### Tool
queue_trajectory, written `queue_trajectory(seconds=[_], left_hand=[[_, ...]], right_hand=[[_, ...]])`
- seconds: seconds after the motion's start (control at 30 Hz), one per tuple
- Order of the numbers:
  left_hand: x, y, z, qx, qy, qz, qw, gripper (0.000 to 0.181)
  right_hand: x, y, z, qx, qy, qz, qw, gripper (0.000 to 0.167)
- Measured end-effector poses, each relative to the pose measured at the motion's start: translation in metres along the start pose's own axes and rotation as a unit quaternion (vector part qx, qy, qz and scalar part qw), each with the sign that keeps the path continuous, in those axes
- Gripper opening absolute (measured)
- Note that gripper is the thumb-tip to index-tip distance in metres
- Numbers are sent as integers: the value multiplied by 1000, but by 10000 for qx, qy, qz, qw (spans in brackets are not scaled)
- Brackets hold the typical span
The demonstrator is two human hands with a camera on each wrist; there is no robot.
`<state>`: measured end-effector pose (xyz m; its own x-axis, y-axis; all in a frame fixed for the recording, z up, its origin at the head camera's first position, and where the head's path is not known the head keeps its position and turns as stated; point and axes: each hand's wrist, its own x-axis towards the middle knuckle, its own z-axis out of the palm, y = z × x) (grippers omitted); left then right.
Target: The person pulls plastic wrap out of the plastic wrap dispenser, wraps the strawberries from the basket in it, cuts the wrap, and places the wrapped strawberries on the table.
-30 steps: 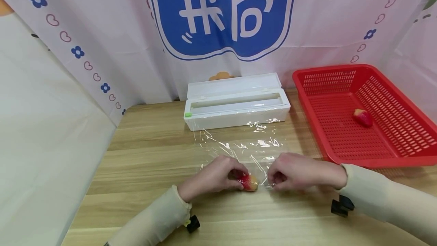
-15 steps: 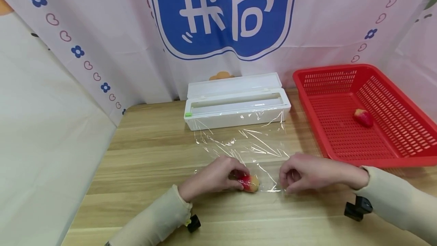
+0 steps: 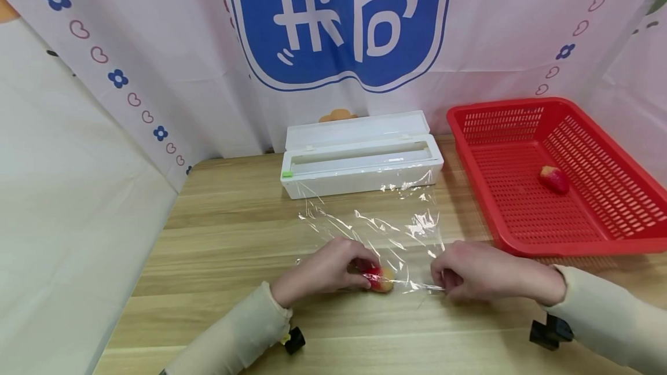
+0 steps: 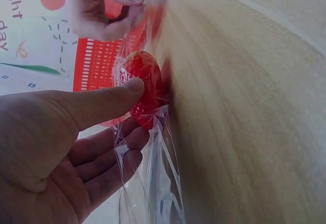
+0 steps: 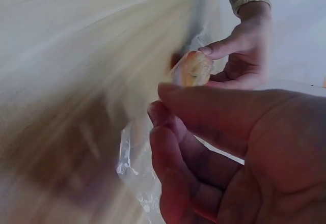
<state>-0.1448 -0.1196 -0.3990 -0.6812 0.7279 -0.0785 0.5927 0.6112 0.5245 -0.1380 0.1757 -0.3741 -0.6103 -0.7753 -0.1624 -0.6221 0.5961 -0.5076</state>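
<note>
In the head view, my left hand pinches a red fruit with a pale yellow end, low over the wooden table. Clear plastic wrap covers the fruit under the left thumb, as the left wrist view shows; the other left fingers are loosely bent. To the right of the fruit, my right hand pinches the front edge of the wrap between thumb and forefinger. From a white dispenser box, lid raised, the wrinkled wrap stretches forward to both hands.
A red slotted basket stands at the right, close behind the right forearm. Inside it lies another red fruit. A printed white cloth hangs behind the wooden table.
My right hand has moved to the right, drawing the wrap's edge away from the fruit, and its creases have shifted. The left hand and the fruit stay in place.
</note>
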Motion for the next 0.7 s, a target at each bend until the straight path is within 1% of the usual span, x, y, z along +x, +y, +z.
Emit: queue_trajectory(seconds=[0.23, 0.33, 0.4, 0.57, 0.63, 0.7], left_hand=[[0, 0, 0, -87, -46, -94, 9999, 32], [-1, 0, 0, -120, -53, -114, 9999, 33], [-1, 0, 0, -174, -56, -111, 9998, 33], [-1, -3, 0, -467, -82, -125, 9988, 32], [0, -3, 0, -582, -98, -138, 9982, 32], [1, -3, 0, -683, -117, -171, 9974, 31]], right_hand=[[-4, -2, -9, 17, 202, -206, 9996, 27], [-6, -3, -12, -208, 328, -158, 9991, 28], [-6, -5, -14, -465, 447, -90, 9979, 28], [-7, -18, -22, -1103, 850, 52, 9902, 23], [-5, -25, -24, -1203, 1066, 47, 9870, 22], [-2, -31, -25, -1187, 1289, -37, 9845, 22]])
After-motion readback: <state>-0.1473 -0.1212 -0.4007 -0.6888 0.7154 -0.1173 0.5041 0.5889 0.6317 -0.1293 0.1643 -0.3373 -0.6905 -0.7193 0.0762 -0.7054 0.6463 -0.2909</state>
